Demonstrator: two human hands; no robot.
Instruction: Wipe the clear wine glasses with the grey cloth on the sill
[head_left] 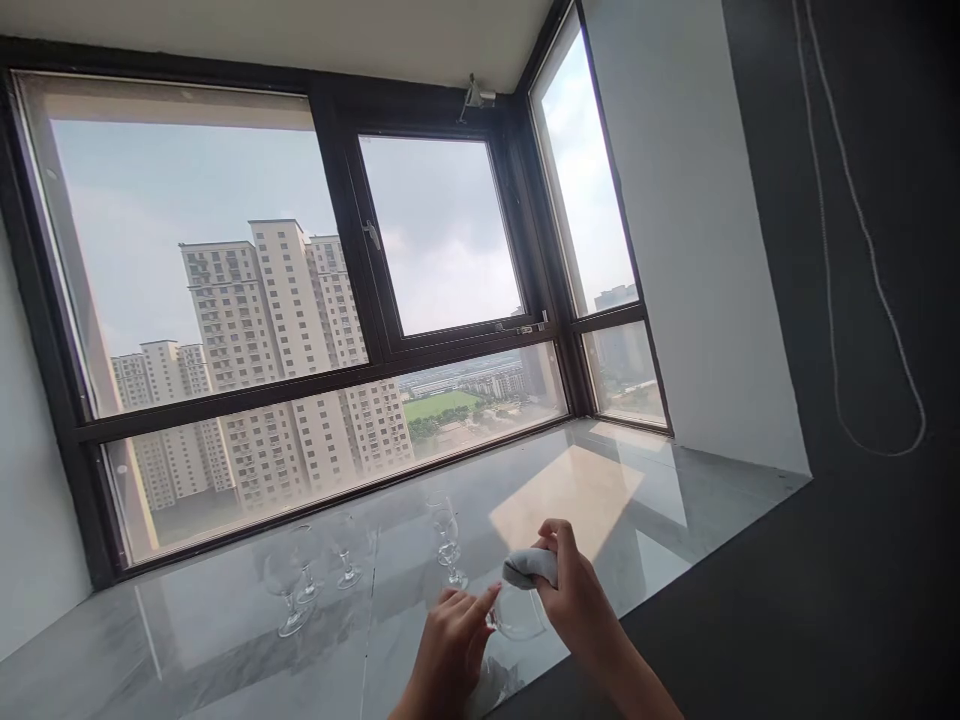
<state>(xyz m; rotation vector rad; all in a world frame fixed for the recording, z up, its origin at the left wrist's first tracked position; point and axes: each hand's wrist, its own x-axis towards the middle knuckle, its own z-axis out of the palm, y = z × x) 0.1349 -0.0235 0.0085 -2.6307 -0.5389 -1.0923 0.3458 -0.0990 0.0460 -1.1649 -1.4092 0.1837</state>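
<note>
Grey bundled cloth [525,569] clasped in our right hand [576,592], we should press lightly, left hand [454,637] seemingly grasping a clear rounded glass [523,618].

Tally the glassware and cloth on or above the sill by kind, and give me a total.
Stemmed glasses: 4
Glass between the hands, shape unclear: 1
Cloth: 1
Total: 6
</note>
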